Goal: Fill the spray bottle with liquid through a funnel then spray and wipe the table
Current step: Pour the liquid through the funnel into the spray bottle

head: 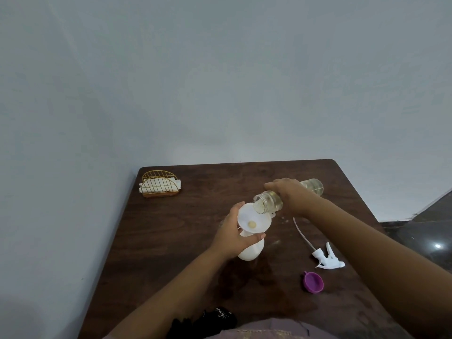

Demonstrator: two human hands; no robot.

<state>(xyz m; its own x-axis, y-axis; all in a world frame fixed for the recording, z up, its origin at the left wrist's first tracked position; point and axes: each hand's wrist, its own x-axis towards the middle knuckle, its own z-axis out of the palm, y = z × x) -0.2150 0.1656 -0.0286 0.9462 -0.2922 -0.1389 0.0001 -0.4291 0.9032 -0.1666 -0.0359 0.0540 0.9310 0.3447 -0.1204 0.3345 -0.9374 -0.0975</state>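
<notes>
At the middle of the dark brown wooden table [171, 241], the pouring step is in hand. The left hand [234, 234] wraps its fingers and thumb round the neck of the white plastic spray bottle [252, 252], just under the wide white funnel [254, 220] seated in its mouth, and steadies both. The bottle stands roughly upright, its long axis leaning slightly, with its mouth upward.

The right hand [291, 195] grips the clear plastic jar of pale yellowish liquid [288, 195] from above, fingers curled over its body. The jar lies tipped nearly level, its long axis running from far right down to near left, and its open mouth points into the funnel's bowl just over the rim. A little yellowish liquid shows at the funnel's throat.

Judging by this, filling is under way; the next move calls for a steady tilt so that the funnel does not overflow, then righting the jar and lifting the funnel out.

Near the right edge lie the white trigger spray head with its dip tube [327, 259] and a small purple funnel-like cup [313, 282], both apart from the bottle. A gold wire napkin holder with white napkins [160, 184] stands at the far left corner.
</notes>
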